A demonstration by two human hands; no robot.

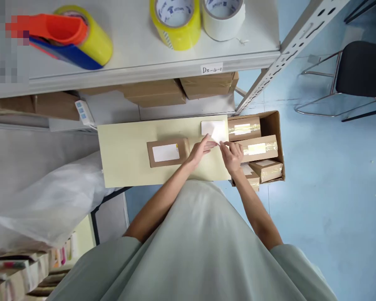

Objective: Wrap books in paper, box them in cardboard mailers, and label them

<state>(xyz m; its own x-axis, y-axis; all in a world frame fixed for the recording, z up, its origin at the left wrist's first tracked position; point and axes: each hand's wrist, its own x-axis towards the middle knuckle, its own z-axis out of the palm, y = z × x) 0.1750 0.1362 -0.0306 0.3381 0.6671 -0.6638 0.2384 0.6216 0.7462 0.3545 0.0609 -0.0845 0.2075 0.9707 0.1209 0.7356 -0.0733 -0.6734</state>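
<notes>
Over the right end of a pale yellow tabletop (125, 167), my two hands meet at a white paper label (218, 133). My right hand (232, 156) is closed in a pinch at the label's lower right corner. Beside it, my left hand (203, 149) has its fingers stretched out, thumb apart, the fingertips close to the label's lower edge. Whether the label is one sheet or a small stack I cannot tell. Left of my hands lies a brown cardboard box (151, 155) with a white shipping label (166, 153) on its top.
An open carton (282, 146) with several taped boxes stands right of the tabletop. The shelf (128, 37) above holds a tape dispenser (62, 31), yellow tape roll (175, 35) and white roll (224, 25). A power strip (84, 113) lies behind; a chair (363, 69) stands right.
</notes>
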